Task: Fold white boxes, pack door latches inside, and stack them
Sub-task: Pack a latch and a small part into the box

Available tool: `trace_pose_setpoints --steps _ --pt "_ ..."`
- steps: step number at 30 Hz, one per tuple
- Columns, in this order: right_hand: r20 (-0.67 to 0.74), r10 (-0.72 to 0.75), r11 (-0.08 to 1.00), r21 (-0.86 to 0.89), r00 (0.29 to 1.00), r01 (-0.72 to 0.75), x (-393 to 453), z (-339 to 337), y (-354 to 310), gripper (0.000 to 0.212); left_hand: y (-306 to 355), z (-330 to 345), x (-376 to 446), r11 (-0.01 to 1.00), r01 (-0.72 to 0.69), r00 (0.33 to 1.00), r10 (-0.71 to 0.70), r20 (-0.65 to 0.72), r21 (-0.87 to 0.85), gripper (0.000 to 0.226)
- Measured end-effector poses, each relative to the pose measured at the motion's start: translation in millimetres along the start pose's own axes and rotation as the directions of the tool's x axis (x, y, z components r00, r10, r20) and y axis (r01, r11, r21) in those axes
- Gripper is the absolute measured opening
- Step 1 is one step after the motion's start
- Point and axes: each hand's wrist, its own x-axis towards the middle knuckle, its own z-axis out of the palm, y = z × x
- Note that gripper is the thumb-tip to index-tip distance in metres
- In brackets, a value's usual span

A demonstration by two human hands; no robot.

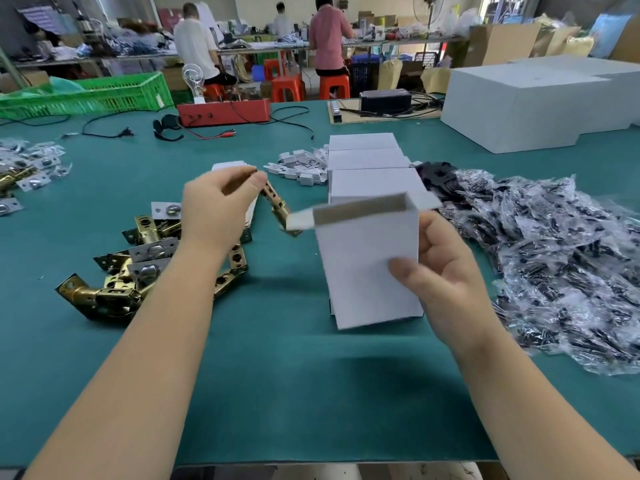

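My right hand [446, 271] is gripping the open white cardboard box [367, 261], thumb across its front; my left hand [218, 206] is pinching a brass door latch [277, 206] just beside its flap.

A wide green surface [311, 375] filled the foreground of a cluttered workshop, and on its far side lay a green plastic crate [104, 95], a red box [225, 112] with a bare light bulb [193, 77] standing on it, and black cables [104, 123]. Beyond, three people sat or stood with their backs turned at a long bench [259, 50] piled with goods, on orange stools [287, 88]. Cardboard cartons [502, 43] lined the right side, and a standing fan [427, 8] rose against the pale back wall [298, 1].
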Motion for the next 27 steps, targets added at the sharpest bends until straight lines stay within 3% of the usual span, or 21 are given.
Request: trace_pose_setpoints --steps 3,5,7,9,13,19,24,27 --pt "0.121 0.052 0.995 -0.088 0.991 -0.042 -5.9 10.1 7.4 0.033 18.1 -3.4 -0.5 0.986 0.047 0.998 -0.054 -0.037 -0.161 0.003" --pt "-0.006 0.081 0.952 -0.296 0.997 -0.079 -9.1 18.7 15.3 0.033 24.1 -5.1 2.8 0.997 0.006 0.995 -0.014 -0.1 -0.072 0.011" --pt "-0.146 -0.01 0.836 -0.545 0.989 -0.072 -13.1 28.0 21.7 0.033 28.1 -8.1 5.0 0.998 -0.041 0.983 0.048 -0.178 0.044 0.024" --pt "-0.137 -0.121 0.687 -0.726 0.983 -0.016 -14.9 38.4 24.5 0.042 32.5 -10.6 5.3 0.993 -0.084 0.968 0.1 -0.229 0.081 0.028" --pt "-0.082 0.097 0.583 -0.803 0.992 -0.124 -0.3 63.6 26.0 0.042 36.4 -15.3 4.5 0.989 -0.134 0.939 0.148 -0.311 0.065 0.029" --pt "-0.223 0.258 0.515 -0.791 0.94 -0.329 40.4 102.6 41.2 0.048 32.1 -22.4 9.9 0.984 -0.166 0.911 0.127 -0.391 -0.067 0.037" --pt "-0.299 0.243 0.508 -0.771 0.923 -0.384 33.5 110.6 51.9 0.047 24.3 -25.3 2.8 0.96 -0.181 0.976 0.148 -0.159 -0.216 0.03" --pt "-0.291 0.231 0.485 -0.793 0.928 -0.369 30.4 111.3 52.8 0.042 23.7 -25.3 -4.4 0.936 -0.184 0.981 0.193 0.0 -0.3 0.023"
